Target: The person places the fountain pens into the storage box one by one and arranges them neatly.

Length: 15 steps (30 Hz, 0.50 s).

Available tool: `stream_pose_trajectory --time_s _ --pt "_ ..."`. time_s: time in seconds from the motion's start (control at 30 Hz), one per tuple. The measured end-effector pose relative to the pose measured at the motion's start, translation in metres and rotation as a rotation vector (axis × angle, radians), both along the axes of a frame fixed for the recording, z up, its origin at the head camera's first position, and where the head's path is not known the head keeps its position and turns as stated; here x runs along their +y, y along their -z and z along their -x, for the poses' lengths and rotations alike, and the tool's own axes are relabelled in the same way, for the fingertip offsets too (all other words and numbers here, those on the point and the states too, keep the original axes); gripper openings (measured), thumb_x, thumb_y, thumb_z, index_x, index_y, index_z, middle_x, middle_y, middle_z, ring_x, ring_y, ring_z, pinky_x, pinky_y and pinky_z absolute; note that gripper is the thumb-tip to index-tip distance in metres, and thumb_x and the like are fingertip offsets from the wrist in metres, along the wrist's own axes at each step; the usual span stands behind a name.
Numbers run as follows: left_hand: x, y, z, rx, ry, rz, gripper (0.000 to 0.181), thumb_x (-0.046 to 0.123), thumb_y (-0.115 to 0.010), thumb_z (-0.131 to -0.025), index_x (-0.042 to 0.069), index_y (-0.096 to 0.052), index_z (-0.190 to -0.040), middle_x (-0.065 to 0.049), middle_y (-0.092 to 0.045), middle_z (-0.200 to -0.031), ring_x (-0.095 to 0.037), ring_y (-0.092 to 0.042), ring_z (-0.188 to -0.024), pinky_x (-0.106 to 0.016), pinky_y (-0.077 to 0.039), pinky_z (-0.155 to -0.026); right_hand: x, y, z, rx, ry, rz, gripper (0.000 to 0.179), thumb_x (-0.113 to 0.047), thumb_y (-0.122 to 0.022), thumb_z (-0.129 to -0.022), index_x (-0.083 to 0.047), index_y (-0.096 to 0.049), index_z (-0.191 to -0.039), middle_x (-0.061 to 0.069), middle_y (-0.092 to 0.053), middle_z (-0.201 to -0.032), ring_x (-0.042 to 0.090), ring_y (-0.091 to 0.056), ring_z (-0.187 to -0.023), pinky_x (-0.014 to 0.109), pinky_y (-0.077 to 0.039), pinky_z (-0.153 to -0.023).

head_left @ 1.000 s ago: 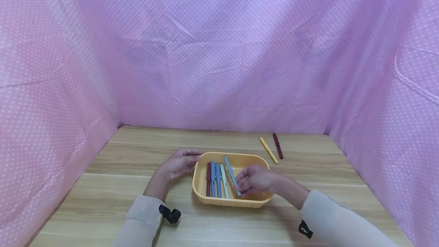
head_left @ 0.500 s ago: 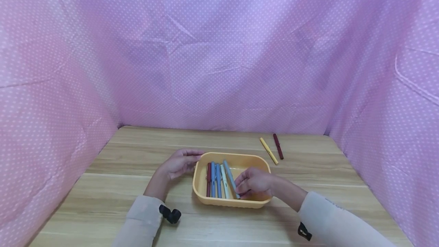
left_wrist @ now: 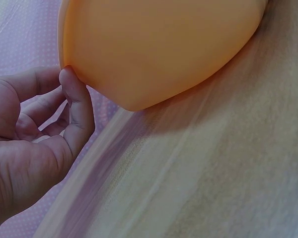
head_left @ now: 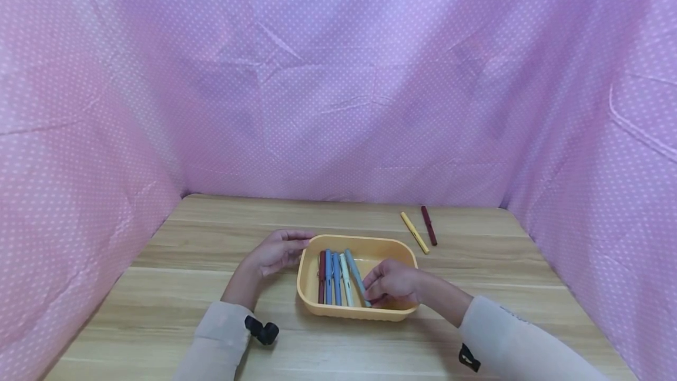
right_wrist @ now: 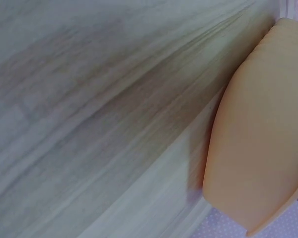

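A yellow rectangular plastic basket [head_left: 359, 313] sits on the wooden table. At its far left corner my left hand [head_left: 277, 253] pinches the rim; thumb and index finger meet there in the left wrist view. Inside, a dark red pen [head_left: 321, 278], two blue pens [head_left: 337, 280] and a pale green pen [head_left: 346, 281] lie side by side. My right hand [head_left: 392, 281] reaches into the basket and pinches the near end of a grey-blue pen [head_left: 354, 269], which slants beside the pale green one. The basket wall [right_wrist: 258, 124] hides most of this hand in the right wrist view.
Beyond the basket's far right corner, a yellow pen [head_left: 414, 232] and a dark red pen [head_left: 429, 225] lie on the table [head_left: 222, 216]. Pink dotted cloth [head_left: 338, 104] hangs around the back and sides.
My right hand has brought the grey-blue pen slightly left and down, closer to the pale green pen. Over the last half second it barely moves. The left hand stays at the basket corner.
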State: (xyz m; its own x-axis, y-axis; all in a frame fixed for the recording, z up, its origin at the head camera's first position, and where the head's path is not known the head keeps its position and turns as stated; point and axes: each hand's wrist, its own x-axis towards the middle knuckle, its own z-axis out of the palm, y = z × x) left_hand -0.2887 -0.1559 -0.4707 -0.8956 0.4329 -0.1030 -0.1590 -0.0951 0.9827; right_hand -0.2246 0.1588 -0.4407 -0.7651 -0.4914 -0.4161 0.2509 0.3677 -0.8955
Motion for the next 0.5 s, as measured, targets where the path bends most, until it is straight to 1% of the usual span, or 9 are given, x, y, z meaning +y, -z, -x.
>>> stream_pose_trajectory --time_s 0.27,0.5 --pt "0.0001 0.0 0.0001 -0.006 0.003 -0.006 0.038 0.003 -0.06 -0.102 -0.009 -0.056 -0.137 -0.015 -0.071 -0.123 -0.017 -0.07 -0.101 -0.035 -0.059 -0.089 -0.0035 0.0008 -0.0029 0.005 0.013 -0.034 0.019 0.009 -0.07 -0.088 0.011 -0.064 -0.106 0.013 -0.066 -0.091 0.02 -0.065 -0.077 0.029 -0.06 -0.07" --pt "0.0005 -0.0007 -0.0013 -0.003 -0.003 -0.002 0.037 0.003 -0.06 -0.101 -0.008 -0.058 -0.136 -0.013 -0.072 -0.121 -0.018 -0.07 -0.102 -0.036 -0.059 -0.09 -0.0073 0.0011 -0.0046 -0.007 0.027 -0.032 0.023 0.01 -0.07 -0.087 0.009 -0.06 -0.107 0.013 -0.063 -0.09 0.019 -0.063 -0.077 0.028 -0.059 -0.07"
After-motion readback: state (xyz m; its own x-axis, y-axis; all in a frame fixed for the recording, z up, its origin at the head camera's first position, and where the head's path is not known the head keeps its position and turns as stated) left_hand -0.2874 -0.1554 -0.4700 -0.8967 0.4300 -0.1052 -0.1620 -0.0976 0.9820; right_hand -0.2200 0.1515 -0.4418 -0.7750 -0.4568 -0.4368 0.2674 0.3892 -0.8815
